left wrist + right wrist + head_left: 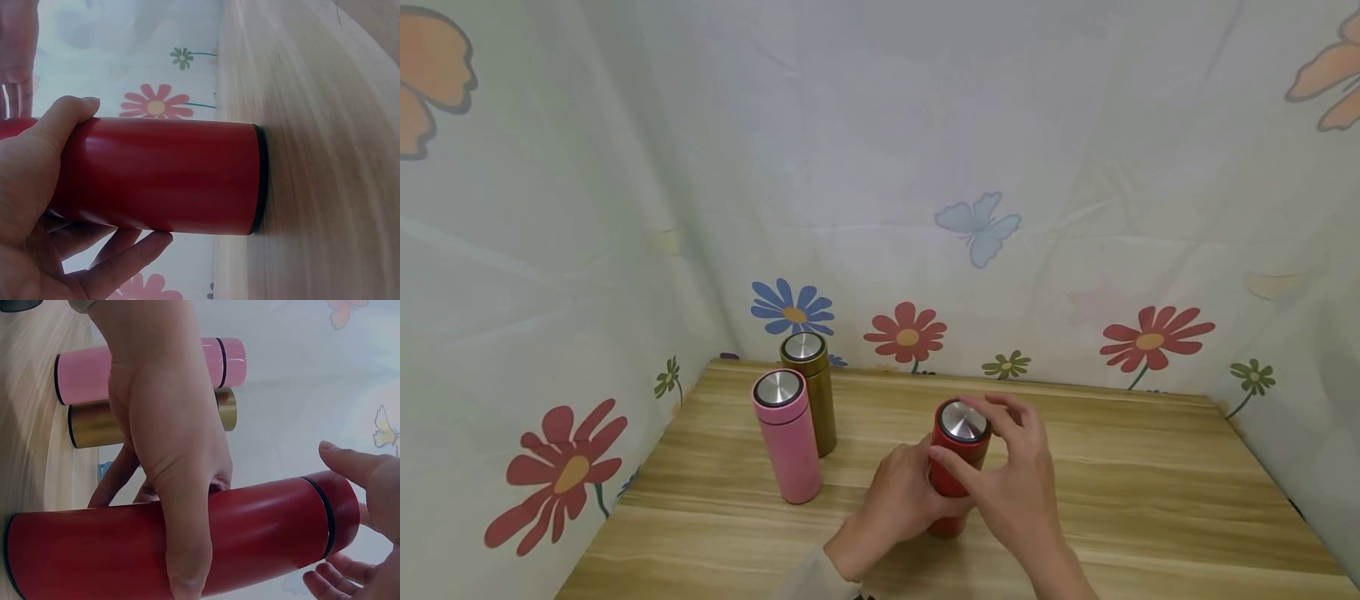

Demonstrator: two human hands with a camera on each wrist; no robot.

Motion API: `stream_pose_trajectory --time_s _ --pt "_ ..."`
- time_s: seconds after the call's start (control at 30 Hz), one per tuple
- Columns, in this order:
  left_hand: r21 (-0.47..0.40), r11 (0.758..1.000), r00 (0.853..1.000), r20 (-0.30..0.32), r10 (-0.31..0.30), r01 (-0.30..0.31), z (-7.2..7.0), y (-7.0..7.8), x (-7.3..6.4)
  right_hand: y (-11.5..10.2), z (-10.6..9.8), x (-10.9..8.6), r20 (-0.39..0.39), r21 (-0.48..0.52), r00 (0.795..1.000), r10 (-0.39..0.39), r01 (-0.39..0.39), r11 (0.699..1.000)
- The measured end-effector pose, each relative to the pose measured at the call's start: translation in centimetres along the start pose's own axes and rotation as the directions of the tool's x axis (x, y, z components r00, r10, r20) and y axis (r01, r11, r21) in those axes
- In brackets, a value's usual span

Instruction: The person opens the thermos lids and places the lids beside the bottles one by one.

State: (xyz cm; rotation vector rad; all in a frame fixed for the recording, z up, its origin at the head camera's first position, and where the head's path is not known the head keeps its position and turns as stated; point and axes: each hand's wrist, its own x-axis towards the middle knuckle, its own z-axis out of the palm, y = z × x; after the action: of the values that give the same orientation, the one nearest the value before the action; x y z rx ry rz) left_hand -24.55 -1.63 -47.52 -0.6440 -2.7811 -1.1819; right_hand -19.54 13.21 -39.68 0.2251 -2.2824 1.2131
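Note:
A red thermos (pixel 947 475) with a silver-topped lid (pixel 964 422) stands upright, its dark base right at the tabletop in the left wrist view. My left hand (pixel 904 496) grips its body, thumb (pixel 69 115) across one side and fingers round the other. Around the lid, my right hand (pixel 1018 471) spreads its thumb and curved fingers. The right wrist view shows a gap between that thumb (pixel 353 464) and the lid, with the other fingertips close by the lid's far side. A black seam separates lid from body.
To the left stand a pink thermos (pixel 790 450) and, just behind it, a gold thermos (pixel 822 408), both with silver-topped lids. The wooden table (pixel 1150 500) ends at a pale curtain (pixel 865 167) printed with flowers and butterflies, which also hangs along both sides.

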Motion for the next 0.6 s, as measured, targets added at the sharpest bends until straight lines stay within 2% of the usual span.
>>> stream_pose_trajectory --time_s 0.3,0.6 --pt "0.026 1.0 1.0 -0.005 -0.014 0.014 0.1 0.1 0.0 -0.3 1.0 -0.5 -0.09 -0.125 0.996 -0.016 0.005 0.992" --pt "0.043 0.999 1.0 -0.006 -0.018 0.018 0.0 0.1 0.0 -0.3 1.5 -0.7 -0.115 -0.174 0.993 -0.029 0.008 0.985"
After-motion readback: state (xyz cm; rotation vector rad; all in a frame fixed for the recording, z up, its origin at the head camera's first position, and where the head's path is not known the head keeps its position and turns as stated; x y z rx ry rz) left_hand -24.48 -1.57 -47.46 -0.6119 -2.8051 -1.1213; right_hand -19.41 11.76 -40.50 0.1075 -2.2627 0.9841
